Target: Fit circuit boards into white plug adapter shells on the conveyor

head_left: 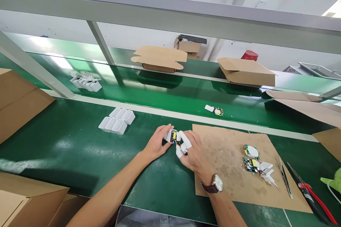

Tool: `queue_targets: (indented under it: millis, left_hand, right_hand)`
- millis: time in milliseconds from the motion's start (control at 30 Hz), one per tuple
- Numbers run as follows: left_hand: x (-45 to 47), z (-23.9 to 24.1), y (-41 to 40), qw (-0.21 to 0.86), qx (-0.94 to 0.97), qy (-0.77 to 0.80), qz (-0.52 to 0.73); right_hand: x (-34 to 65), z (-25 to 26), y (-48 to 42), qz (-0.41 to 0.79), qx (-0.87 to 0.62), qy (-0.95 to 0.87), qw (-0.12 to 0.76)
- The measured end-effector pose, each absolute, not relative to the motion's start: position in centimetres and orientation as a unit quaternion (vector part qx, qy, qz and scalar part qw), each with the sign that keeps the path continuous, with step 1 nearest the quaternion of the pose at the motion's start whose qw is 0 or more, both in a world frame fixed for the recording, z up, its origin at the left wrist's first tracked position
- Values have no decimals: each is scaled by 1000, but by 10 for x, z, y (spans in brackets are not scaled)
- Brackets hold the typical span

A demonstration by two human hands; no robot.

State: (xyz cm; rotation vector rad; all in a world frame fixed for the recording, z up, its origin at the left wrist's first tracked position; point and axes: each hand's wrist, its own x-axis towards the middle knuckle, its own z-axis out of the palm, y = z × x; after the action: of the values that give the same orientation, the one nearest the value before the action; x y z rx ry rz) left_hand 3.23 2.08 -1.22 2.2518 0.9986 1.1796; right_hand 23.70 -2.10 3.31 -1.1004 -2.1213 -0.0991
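Over the green bench, my left hand [156, 144] is closed around a small white plastic housing [167, 136]. A circuit board [174, 137] with a yellow-wrapped part sits at the housing's open end, partly inside it as far as I can see. White coverings wrap the thumb and a finger of my right hand [195, 154], which closes on the board's outer end; its fingertips hide the exact grip. To the left stand several white open housings [117, 122] in two rows. On the brown cardboard sheet [221, 170] lie a board with a white disc [252, 151] and a board with a white plug piece [252, 165].
Tweezers [285, 177] and red-handled pliers [309, 193] lie at the right. A conveyor belt [160, 92] runs behind the bench, carrying a small board assembly [218, 111] and clustered white parts [86, 82]. Cardboard boxes [26, 198] flank the left; a metal beam [170, 17] crosses above.
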Motion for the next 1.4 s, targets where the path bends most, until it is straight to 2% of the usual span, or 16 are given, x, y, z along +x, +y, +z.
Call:
queue_targets:
  millis: [1267,1400]
  left_hand:
    - [30,-15,20,211,812,372,397]
    - [31,-15,16,264,815,353,377]
  right_hand:
    - [244,28,-16,-16,-421,-840,341]
    - [245,31,-18,24,-418,-851,317]
